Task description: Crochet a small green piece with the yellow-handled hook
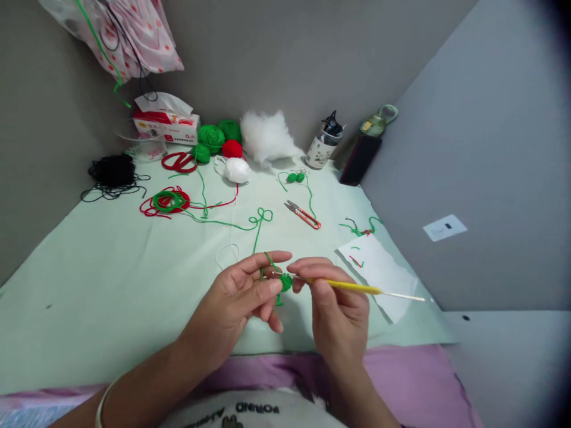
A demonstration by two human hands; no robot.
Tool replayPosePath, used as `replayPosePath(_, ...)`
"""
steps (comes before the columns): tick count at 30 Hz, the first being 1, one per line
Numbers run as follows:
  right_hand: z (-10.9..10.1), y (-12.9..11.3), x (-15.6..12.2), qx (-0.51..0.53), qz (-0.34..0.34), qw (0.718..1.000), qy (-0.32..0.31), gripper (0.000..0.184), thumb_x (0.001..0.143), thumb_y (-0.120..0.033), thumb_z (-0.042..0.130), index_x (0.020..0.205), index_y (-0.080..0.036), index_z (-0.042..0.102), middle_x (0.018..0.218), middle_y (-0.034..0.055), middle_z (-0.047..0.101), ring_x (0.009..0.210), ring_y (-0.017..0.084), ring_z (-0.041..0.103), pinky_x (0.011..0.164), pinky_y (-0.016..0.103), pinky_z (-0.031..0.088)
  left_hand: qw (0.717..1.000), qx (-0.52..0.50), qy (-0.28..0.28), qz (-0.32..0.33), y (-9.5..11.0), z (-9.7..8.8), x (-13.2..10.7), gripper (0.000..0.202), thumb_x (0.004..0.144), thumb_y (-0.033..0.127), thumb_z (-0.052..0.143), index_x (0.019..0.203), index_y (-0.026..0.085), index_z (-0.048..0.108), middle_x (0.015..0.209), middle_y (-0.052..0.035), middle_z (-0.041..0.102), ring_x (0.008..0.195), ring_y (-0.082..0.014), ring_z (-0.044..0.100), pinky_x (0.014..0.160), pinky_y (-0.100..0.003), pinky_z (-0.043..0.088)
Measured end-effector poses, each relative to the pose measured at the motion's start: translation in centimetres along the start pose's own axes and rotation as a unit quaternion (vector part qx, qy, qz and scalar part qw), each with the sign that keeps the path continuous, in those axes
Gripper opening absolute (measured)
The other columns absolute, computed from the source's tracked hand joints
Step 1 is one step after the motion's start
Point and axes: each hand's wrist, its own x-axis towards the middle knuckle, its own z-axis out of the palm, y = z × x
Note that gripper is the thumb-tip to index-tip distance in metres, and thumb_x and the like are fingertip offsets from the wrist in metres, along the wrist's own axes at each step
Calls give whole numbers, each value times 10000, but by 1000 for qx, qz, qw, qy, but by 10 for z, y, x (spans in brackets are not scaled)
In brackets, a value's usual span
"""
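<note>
My left hand pinches a small green crocheted piece between thumb and fingers, with green yarn running over the index finger and away across the table. My right hand is closed on a yellow-handled crochet hook, its tip at the green piece and its metal end pointing right. Both hands hover above the near edge of the pale green table.
Orange thread snips lie beyond the hands, a white paper to the right. At the back: green, red and white yarn balls, white stuffing, red scissors, tissue box, black yarn, a jar, a bottle.
</note>
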Motion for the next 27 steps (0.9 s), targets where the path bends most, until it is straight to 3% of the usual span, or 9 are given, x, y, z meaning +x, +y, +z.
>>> replayPosePath(4, 0, 5, -10, -130, -59, 990, -11, 248, 1030, -166, 617, 1138, -301, 795, 1002, 53, 801, 860, 205, 736, 709, 355, 629, 999, 14, 27, 25, -7, 2, 2, 364, 799, 232, 904, 1153, 202, 826, 822, 25, 646, 546, -60, 526, 517, -216, 560)
replayPosePath(6, 0, 8, -16, -228, -117, 966, -38, 350, 1005, -136, 650, 1271, -331, 765, 1101, 67, 792, 960, 225, 748, 779, 379, 640, 999, 3, 38, 27, -10, 2, 3, 399, 786, 227, 914, 1173, 206, 817, 846, 22, 664, 542, -58, 539, 525, -212, 554)
replayPosePath(9, -3, 12, -19, -305, -189, 932, -48, 467, 975, -106, 687, 1366, -358, 724, 1190, 80, 783, 1039, 243, 745, 820, 394, 636, 999, -37, 24, -26, -10, -2, 7, 390, 810, 233, 898, 1187, 175, 815, 702, 39, 612, 534, -64, 513, 522, -188, 515)
replayPosePath(12, -6, 11, -11, -216, -141, 966, -23, 357, 1004, -108, 633, 1239, -333, 778, 1034, 58, 794, 905, 217, 736, 738, 369, 617, 996, -61, 7, -62, -7, -8, 9, 338, 836, 210, 873, 1167, 150, 834, 604, 61, 518, 531, -59, 464, 507, -154, 474)
replayPosePath(15, -7, 9, -3, -82, -50, 995, 12, 218, 1039, -197, 618, 1053, -295, 812, 892, 38, 774, 740, 181, 672, 619, 326, 553, 998, -46, 11, -31, -5, -10, 9, 272, 826, 184, 875, 1097, 185, 858, 709, 38, 581, 546, -46, 478, 510, -151, 497)
replayPosePath(19, -3, 13, -2, -3, 8, 1000, -8, 178, 1033, -255, 655, 1021, -300, 826, 924, 37, 763, 798, 175, 662, 648, 308, 537, 1000, -7, 12, 6, -7, -5, 5, 273, 796, 220, 906, 1065, 219, 860, 714, 32, 627, 565, -76, 537, 529, -193, 560)
replayPosePath(22, 0, 16, -6, 2, 14, 1000, -4, 179, 1024, -232, 668, 1042, -303, 831, 961, 35, 763, 815, 165, 666, 686, 306, 553, 1000, -14, 0, -18, -8, -3, 4, 322, 825, 227, 882, 1143, 205, 836, 628, 36, 602, 580, -96, 538, 538, -191, 557)
replayPosePath(27, -5, 15, 0, 64, 54, 996, 25, 173, 1010, -335, 687, 940, -243, 815, 861, 41, 741, 675, 149, 649, 611, 299, 563, 995, -52, -29, -76, -3, -6, 5, 371, 858, 211, 828, 1226, 175, 812, 598, 75, 482, 473, -47, 324, 446, -160, 469)
